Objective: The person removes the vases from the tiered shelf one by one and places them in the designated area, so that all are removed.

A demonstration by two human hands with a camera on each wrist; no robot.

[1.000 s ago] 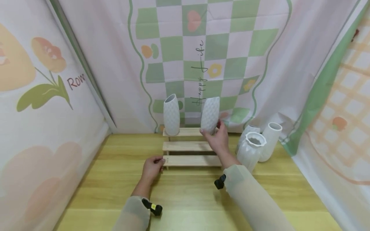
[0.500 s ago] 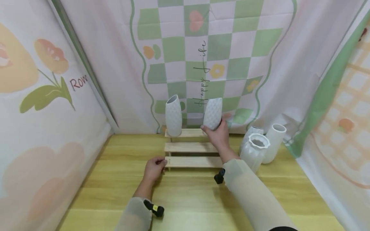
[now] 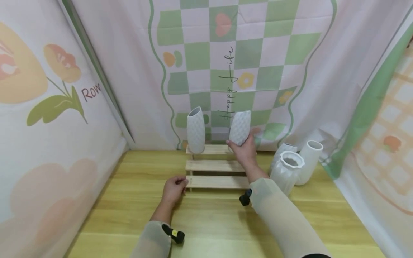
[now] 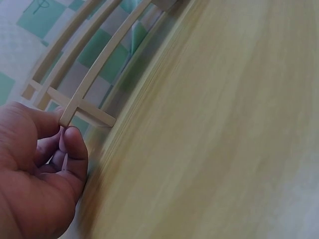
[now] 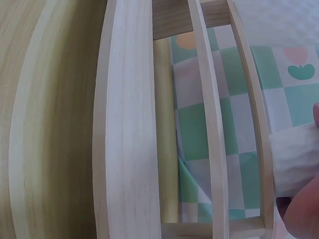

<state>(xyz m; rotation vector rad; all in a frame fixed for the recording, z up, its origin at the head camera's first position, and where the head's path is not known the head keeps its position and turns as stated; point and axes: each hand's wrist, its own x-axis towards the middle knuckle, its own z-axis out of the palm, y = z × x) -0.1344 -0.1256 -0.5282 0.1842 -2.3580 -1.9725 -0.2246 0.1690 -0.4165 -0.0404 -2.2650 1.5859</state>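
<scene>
A three-step wooden shelf rack stands on the table, and its lower left end is pinched between the thumb and fingers of my left hand. In the left wrist view that hand grips the tip of the front slat. My right hand holds a white textured vase low down, at the right of the top step; the vase leans slightly right. Only fingertips and part of this vase show in the right wrist view. Another white textured vase stands upright at the top step's left.
Right of the rack several white vases stand close together: one with a ruffled rim, a smooth tapered one, and one partly hidden behind. A patterned cloth hangs behind the rack. The wooden table extends in front.
The head view has shifted slightly, so everything sits a little further right. My right thumb is slightly higher on the vase. My left hand stays at the rack's end.
</scene>
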